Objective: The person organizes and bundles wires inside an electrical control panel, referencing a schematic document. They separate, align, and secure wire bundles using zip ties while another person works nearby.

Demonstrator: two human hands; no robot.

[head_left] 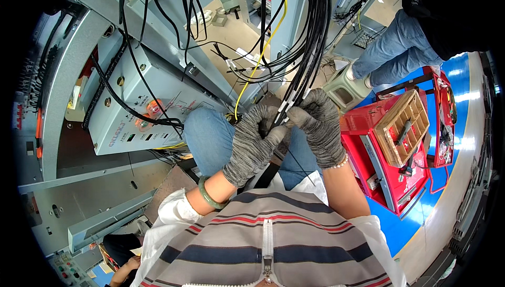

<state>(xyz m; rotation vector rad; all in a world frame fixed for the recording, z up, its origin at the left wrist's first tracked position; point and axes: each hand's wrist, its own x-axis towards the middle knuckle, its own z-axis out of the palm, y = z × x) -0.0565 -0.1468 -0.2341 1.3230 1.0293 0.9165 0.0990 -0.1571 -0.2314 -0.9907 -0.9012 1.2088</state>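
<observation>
A thick bundle of black wires (pixel 314 39) hangs from the top and runs down to my gloved hands. White marker sleeves (pixel 284 109) sit near the wires' lower ends. My left hand (pixel 255 142), in a grey knit glove, is closed round the wire ends from the left. From the right, my right hand (pixel 318 124), gloved alike, pinches the wires by the white sleeves. Its fingertips partly hide the ends. A yellow wire (pixel 258 66) passes just left of the bundle, apart from my hands.
On the left stands a grey device box (pixel 142 108) within a metal cabinet frame (pixel 68 92). At the right, a red tool cart (pixel 363 121) carries a wooden compartment tray (pixel 392 150). A person in jeans (pixel 397 42) stands by a pale plastic stool (pixel 344 89). Another person's hand (pixel 131 263) shows lower left.
</observation>
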